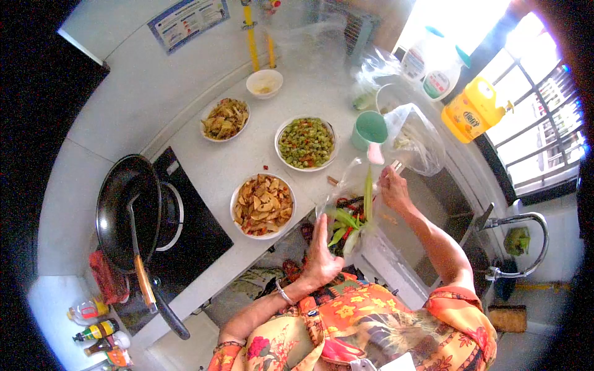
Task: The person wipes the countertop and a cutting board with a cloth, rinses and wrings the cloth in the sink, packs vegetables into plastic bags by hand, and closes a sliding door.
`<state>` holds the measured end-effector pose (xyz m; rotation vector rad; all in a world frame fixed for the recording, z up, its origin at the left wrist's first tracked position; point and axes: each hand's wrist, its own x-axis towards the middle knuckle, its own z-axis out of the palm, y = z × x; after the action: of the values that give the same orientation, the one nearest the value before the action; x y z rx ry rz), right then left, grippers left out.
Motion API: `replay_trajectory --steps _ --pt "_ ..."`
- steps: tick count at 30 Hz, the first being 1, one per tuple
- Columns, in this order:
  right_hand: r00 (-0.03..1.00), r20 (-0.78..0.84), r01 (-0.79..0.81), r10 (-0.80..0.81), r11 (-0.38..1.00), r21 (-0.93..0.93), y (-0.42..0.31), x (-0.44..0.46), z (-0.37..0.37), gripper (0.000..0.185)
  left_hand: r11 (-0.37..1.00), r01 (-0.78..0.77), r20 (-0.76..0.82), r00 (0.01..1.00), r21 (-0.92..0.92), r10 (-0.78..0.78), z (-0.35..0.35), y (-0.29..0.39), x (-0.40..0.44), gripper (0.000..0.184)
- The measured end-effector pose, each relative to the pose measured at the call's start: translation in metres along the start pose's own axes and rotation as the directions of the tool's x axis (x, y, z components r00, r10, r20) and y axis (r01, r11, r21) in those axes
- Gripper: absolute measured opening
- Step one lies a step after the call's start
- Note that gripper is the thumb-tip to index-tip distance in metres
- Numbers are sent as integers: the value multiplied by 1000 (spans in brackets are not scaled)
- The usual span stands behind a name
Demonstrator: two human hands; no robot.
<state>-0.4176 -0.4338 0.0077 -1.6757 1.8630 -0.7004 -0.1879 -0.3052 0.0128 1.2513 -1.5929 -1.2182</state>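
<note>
My left hand [323,258] is at the counter's front edge, fingers stretched out straight along the near side of a clear plastic bag [357,242]. Green leaves and stalks [344,224] and red bits show in and around that bag. Across from it, my right hand [394,188] is closed, with a short pale, shiny end [398,166] sticking out above the fingers; what it belongs to is unclear. A long green stalk [369,195] stands between the two hands. Just beyond my right hand sits a green cup [369,128] with a pink handle.
Plates of sliced food [263,206], diced green vegetables [306,143] and cooked food [225,120] stand on the counter, with a small bowl [265,83]. A wok [127,210] and spatula rest at the left stove. The sink [427,247] and faucet [532,216] are right.
</note>
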Motion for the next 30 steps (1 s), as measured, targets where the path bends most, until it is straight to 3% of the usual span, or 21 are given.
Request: replay_trajectory --steps 2,4,7,10,12,15,17,18,19,21,22,23,25,26,30 --pt "998 -48 30 -31 999 -28 -13 -15 -14 8 1000 -4 -3 1000 -4 4 -1 -4 -1 88" --pt "994 -95 51 -57 997 -60 -20 -27 -24 6 983 -24 2 1000 -181 25 -3 -6 -3 89" --pt "955 -262 148 -142 989 4 -21 -38 -31 7 994 -14 81 996 -105 23 -14 7 -2 90" --pt "895 -413 214 -170 975 62 -20 -47 -40 6 970 33 114 993 -240 -5 -17 11 -4 91" --pt "917 -398 209 19 827 522 -26 -54 -50 4 944 85 160 987 -320 -35 -26 18 -5 92" --pt "922 -370 161 116 753 638 -49 -75 -67 4 967 16 199 979 -253 35 -39 23 -8 90" --pt "900 -417 171 124 781 601 -64 -84 -81 4 949 31 304 950 -313 69 -49 27 -9 88" --pt "898 -419 169 134 774 610 -68 -87 -88 4 868 266 334 934 -419 -125 -55 58 -14 80" --pt "893 -424 167 147 768 618 -70 -86 -94 4 869 269 352 928 -415 -119 -57 61 -12 80" --pt "870 -470 194 147 775 602 -82 -96 -99 2 902 179 352 935 -393 -32 -63 60 -14 65" --pt "885 -431 171 175 739 652 -88 -102 -102 2 953 74 277 961 -294 11 -61 55 -15 55" --pt "899 -390 147 202 699 700 -93 -111 -105 4 981 -131 189 969 -145 157 -57 49 -17 52" --pt "933 -319 104 168 722 684 -95 -127 -109 14 987 -146 177 972 -65 155 -55 55 -22 48" --pt "950 -281 105 137 708 699 -88 -130 -108 16 980 -195 98 977 46 190 -48 57 -26 43" --pt "973 -196 36 126 750 661 -91 -168 -111 18 949 -249 122 966 192 229 -46 56 -42 40"
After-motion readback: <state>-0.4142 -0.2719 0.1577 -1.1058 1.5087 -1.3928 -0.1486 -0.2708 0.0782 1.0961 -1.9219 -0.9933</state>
